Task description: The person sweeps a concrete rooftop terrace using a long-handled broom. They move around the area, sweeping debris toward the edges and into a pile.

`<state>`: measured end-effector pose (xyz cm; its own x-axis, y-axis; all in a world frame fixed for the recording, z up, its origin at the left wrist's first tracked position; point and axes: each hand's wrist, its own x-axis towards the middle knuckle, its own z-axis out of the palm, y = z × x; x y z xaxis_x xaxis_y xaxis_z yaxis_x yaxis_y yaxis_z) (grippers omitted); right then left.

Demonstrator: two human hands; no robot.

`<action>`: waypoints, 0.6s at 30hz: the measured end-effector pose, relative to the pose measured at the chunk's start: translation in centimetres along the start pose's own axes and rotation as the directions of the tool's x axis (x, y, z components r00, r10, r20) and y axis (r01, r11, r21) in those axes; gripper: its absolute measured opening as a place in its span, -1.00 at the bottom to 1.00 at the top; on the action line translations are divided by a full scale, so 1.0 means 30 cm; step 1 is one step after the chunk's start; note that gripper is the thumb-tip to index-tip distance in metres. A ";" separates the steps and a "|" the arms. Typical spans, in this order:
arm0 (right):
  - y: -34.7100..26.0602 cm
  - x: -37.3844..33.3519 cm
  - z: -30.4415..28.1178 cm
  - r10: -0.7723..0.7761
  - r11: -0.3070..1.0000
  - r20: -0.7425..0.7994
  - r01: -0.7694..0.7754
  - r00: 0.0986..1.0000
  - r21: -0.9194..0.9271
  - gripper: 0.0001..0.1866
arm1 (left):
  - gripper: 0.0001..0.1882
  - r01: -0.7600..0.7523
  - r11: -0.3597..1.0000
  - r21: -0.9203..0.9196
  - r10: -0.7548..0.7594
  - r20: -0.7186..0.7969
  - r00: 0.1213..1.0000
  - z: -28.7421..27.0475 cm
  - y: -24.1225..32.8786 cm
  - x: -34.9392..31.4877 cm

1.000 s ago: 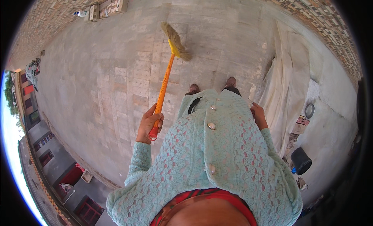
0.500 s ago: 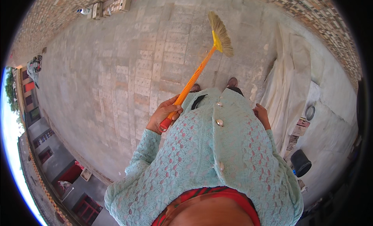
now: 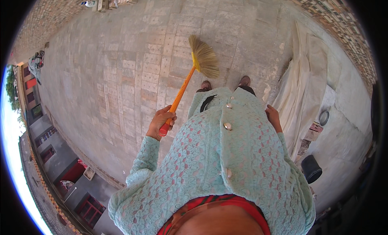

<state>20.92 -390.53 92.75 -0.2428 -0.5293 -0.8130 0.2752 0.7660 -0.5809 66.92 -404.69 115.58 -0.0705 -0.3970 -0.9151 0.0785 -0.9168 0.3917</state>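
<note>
Orange handle: left hand [image 3: 161,122] clenched round the broom [image 3: 190,77], bristles on paving [image 3: 121,73] just ahead of 2 shoes [image 3: 206,85].
Right hand [image 3: 274,117]: at hip, grip unclear.
Progress: paving looks mostly swept; sheet [image 3: 303,81] untouched, right.

Open rooftop terrace in bright daylight, its floor [image 3: 133,69] paved in pale grey square tiles with worn, darker patches. Low brick parapet walls [image 3: 335,28] run along the far and right edges; pale sheeting [image 3: 307,81] lies heaped by the right wall, with a dark bucket [image 3: 311,168] and a round metal dish [image 3: 323,117] nearby. Beyond the left edge, lower buildings with red doors [image 3: 72,172] sit far below.
</note>
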 end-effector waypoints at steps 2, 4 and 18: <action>-0.036 -0.022 0.022 -0.017 1.000 -0.011 0.017 1.000 0.009 -0.54 | -0.44 -0.035 0.999 0.017 0.036 -0.053 0.998 -0.003 0.027 -0.028; -0.028 -0.021 0.019 0.009 0.998 -0.025 -0.008 1.000 0.067 -0.54 | -0.46 -0.081 0.996 0.040 0.085 -0.088 0.992 -0.002 0.035 -0.032; -0.019 -0.039 -0.022 0.055 0.975 -0.071 -0.039 0.996 0.217 -0.50 | -0.38 -0.299 0.954 0.022 0.296 0.095 0.950 0.279 0.181 -0.071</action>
<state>20.43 -390.11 94.06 -0.2925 -0.4588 -0.8390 0.4793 0.6889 -0.5438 59.19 -409.20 120.45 -0.1378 -0.6529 -0.7448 0.0741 -0.7567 0.6496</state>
